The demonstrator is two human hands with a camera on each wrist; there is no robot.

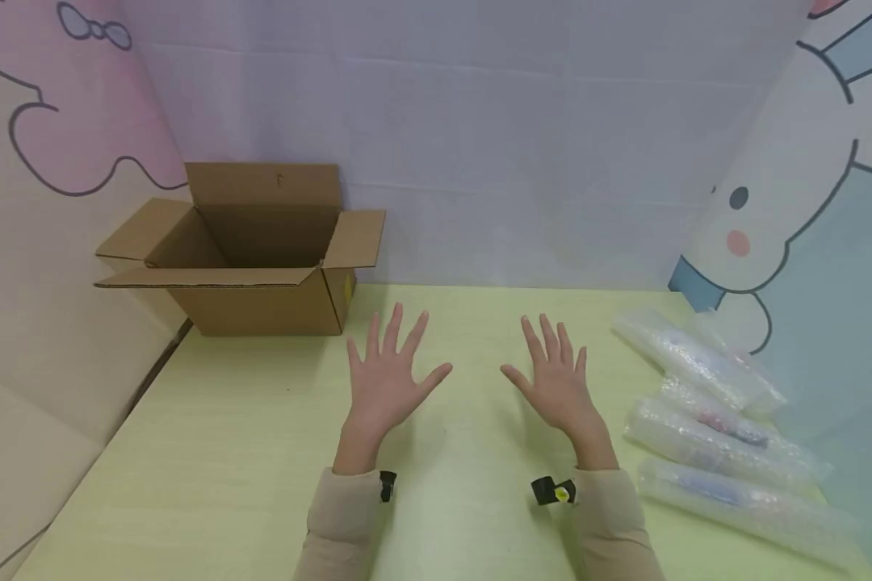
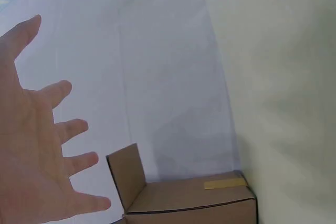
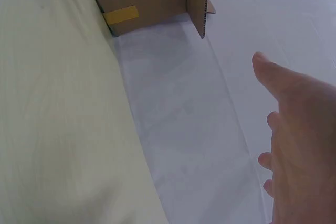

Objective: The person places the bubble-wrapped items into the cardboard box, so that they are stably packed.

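Both hands hover over the table with fingers spread, holding nothing. In the head view the left hand (image 1: 383,387) is near the middle, with the cardboard box (image 1: 262,305) beyond it to the left. That box has its flaps folded outward and its top uncovered; its floor is hidden. To the right, the right hand (image 1: 558,391) is nearest to several bubble-wrapped packages (image 1: 705,440) at the table's right side. Their contents are blurred by the wrap. The left wrist view shows the left palm (image 2: 31,150) beside the box; the right wrist view shows the right thumb (image 3: 278,77) stretched out.
A pale yellow-green table (image 1: 450,516) lies under both forearms. Behind it hangs a plain light curtain (image 1: 494,161). Printed cloth with cartoon figures (image 1: 763,210) borders the right side, and a pink figured cloth (image 1: 80,121) the left. Yellow tape (image 3: 122,15) marks the box's side.
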